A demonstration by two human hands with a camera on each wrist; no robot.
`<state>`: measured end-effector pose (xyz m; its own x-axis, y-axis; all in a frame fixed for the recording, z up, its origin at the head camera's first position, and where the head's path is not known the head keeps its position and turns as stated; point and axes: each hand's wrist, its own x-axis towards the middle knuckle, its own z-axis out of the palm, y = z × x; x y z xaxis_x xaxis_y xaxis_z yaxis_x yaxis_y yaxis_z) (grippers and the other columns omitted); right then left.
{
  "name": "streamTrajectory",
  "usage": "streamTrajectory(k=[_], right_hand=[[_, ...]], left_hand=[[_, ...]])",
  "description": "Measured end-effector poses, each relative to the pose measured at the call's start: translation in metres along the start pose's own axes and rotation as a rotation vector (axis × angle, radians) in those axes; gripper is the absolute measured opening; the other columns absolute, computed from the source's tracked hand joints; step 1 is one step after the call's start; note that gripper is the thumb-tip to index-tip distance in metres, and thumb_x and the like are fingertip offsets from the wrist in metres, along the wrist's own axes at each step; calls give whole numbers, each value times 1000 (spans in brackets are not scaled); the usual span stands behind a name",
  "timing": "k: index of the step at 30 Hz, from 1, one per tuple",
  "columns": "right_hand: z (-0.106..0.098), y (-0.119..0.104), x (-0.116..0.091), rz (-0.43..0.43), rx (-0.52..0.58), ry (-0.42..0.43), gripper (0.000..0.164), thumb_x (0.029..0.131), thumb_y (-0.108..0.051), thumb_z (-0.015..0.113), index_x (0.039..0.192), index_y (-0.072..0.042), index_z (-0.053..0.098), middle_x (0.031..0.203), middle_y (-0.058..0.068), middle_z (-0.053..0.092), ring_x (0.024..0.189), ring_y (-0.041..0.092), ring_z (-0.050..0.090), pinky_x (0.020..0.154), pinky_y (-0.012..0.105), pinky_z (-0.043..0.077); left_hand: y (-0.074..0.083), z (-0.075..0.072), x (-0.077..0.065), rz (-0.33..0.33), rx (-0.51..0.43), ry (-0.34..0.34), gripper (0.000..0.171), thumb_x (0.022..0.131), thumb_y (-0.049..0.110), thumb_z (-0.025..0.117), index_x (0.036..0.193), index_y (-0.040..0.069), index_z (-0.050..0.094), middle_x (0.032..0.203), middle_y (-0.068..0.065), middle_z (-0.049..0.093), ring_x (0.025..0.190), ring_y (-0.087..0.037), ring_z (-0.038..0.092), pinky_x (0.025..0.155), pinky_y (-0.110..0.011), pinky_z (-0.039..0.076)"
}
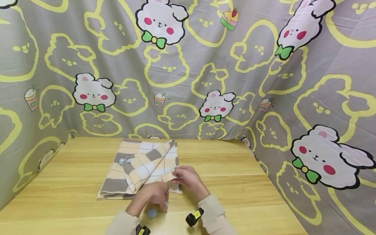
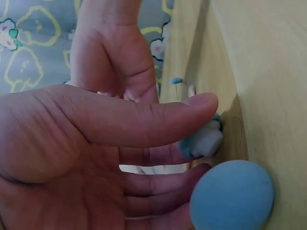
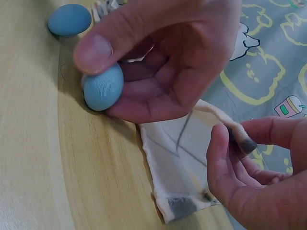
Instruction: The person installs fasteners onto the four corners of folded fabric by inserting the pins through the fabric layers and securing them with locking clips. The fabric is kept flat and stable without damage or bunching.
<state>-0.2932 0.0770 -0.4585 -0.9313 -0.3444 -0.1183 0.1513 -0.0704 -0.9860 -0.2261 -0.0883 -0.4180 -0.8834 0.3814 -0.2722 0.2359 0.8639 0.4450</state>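
My left hand [image 1: 157, 194] pinches a small blue domed piece [image 3: 104, 87] between thumb and fingers. Its paler, whitish side [image 2: 210, 141] shows in the left wrist view. On the table just below that hand lies a second blue domed piece [image 1: 152, 213]. To the right, my right hand [image 1: 188, 178] pinches a lifted corner [image 3: 247, 144] of a beige, grey and white checked cloth [image 1: 113, 184]. The cloth lies folded in layers, with a flap turned diagonally across it. Two small pale-blue pieces [image 1: 128, 161] sit on its left part.
The wooden table [image 1: 223, 163] extends on both sides of the cloth and in front of it. A grey curtain [image 1: 182, 71] printed with white rabbits and yellow outlines rises behind the table and along both sides. Black straps with cameras [image 1: 194, 217] sit on the wrists.
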Motion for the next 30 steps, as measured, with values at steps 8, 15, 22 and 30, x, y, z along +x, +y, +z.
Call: streamTrajectory(k=[8,15,22,30], right_hand=[[0,1,1,9,4,2,4,90,-2,59,89,0,62,78,2,58,68,12,67,70,23,58],[0,1,1,3,10,-3,5,91,-2,59,89,0,63,79,2,59,69,12,67,71,24,59],[0,1,2,11,34,3,6,92,-2,58,90,1,64,82,5,60,70,13,68,72,24,59],[1,2,3,14,48,4,10,91,0,60,96,8,65,87,6,62,72,12,66,72,24,59]], left_hand=[[-5,0,3,57,-70,32,23,67,3,86,71,11,65,66,3,58,61,-13,50,55,-27,40],[-14,-7,6,204,-258,52,12,76,4,80,76,9,69,64,3,63,56,-13,57,53,-27,44],[-24,-19,7,232,-484,90,8,81,2,77,88,2,72,74,-7,71,64,-25,67,63,-44,58],[-29,-29,10,144,-645,232,13,92,11,72,96,0,69,81,-11,70,72,-22,66,71,-41,57]])
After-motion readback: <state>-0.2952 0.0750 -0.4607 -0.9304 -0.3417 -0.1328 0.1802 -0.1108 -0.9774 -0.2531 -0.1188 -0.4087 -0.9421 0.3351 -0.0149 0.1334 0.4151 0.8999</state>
